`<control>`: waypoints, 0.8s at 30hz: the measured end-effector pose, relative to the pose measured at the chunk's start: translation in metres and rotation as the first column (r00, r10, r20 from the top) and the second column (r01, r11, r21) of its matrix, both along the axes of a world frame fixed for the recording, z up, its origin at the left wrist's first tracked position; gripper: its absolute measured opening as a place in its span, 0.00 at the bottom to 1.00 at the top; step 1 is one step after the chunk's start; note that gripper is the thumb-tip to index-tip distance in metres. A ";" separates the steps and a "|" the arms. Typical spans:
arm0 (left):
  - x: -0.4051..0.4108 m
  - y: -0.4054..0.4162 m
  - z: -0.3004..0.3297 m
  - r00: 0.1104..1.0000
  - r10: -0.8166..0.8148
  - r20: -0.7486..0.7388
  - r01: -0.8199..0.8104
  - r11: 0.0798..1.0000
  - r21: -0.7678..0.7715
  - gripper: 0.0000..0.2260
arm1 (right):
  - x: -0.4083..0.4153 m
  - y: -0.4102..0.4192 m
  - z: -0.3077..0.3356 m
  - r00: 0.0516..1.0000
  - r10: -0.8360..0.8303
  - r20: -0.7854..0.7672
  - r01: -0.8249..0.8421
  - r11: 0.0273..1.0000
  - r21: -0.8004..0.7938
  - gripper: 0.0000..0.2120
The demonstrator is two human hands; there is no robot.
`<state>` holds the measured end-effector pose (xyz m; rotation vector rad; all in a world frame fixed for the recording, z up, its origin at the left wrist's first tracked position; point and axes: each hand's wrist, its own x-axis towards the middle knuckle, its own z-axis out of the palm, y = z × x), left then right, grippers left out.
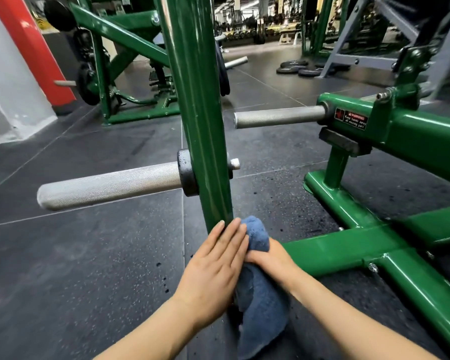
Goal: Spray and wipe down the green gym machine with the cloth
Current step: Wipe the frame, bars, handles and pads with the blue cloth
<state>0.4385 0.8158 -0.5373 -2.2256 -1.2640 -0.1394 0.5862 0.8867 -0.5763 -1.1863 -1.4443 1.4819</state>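
The green gym machine's upright post rises through the middle of the view, and its base frame spreads out to the right. A blue cloth is bunched against the foot of the post. My right hand grips the cloth there and presses it to the post's right side. My left hand lies flat with straight fingers, its fingertips touching the post's lower left side and the cloth. No spray bottle is in view.
A knurled silver peg sticks out left from the post, and another from the machine's right arm. Black rubber floor carries dark drops near my hands. A second green machine, a red pillar and loose weight plates stand farther back.
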 end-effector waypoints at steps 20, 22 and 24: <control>-0.011 0.008 0.043 0.965 -0.142 0.221 0.112 0.984 0.140 0.31 | -0.002 0.010 0.092 0.959 0.000 -0.284 0.106 0.927 0.359 0.19; -0.006 0.010 0.055 0.948 -0.187 0.259 0.143 0.973 0.179 0.30 | 0.000 0.015 0.108 0.952 -0.005 -0.306 0.144 0.890 0.434 0.21; -0.005 0.011 0.058 0.937 -0.220 0.273 0.174 0.967 0.184 0.31 | 0.002 0.017 0.117 0.953 -0.048 -0.298 0.201 0.838 0.507 0.22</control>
